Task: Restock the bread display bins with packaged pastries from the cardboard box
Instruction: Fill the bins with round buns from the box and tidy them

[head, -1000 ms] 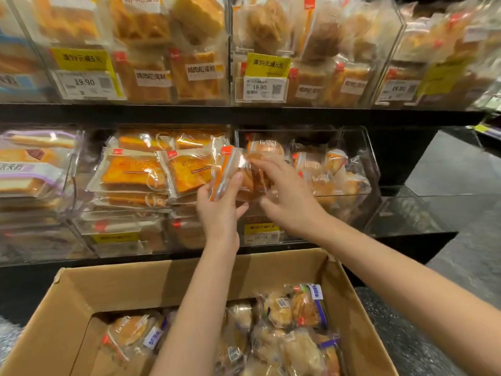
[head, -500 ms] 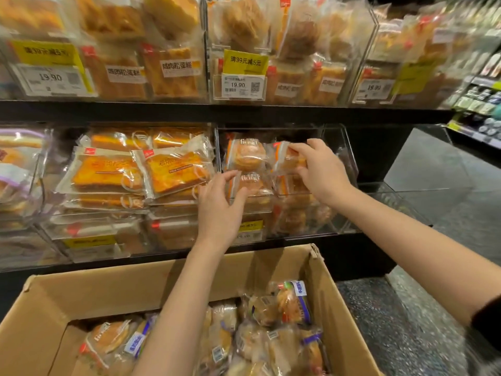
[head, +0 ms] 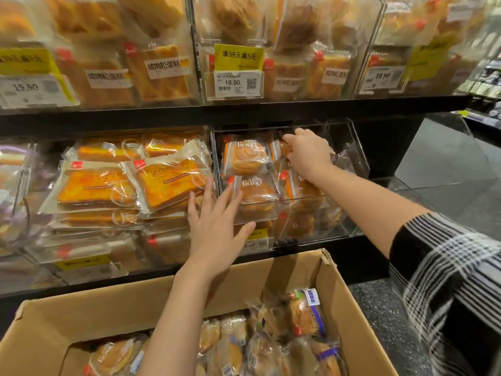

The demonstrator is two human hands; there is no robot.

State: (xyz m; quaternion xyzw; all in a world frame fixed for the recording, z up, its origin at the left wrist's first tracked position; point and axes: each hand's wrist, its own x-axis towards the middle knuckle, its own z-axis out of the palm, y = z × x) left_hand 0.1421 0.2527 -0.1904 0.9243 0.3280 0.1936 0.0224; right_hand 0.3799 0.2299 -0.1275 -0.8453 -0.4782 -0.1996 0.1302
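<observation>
The step in hand looks like settling pastries in the bin [head: 349, 147] at the shelf's right end. The right hand [head: 307, 156] curls its fingers onto a pack [head: 282, 149] at the top of the stack — a real grip, I cannot tell. The left hand [head: 217, 226], fingers spread and released, rests against the front pack [head: 256, 189]. Both front packs stand label outward, long axis across the bin. Next: fetch more from the box [head: 339, 308].

Black-and-white plaid sleeve [head: 447, 280], left arm [head: 173, 308] bare
</observation>
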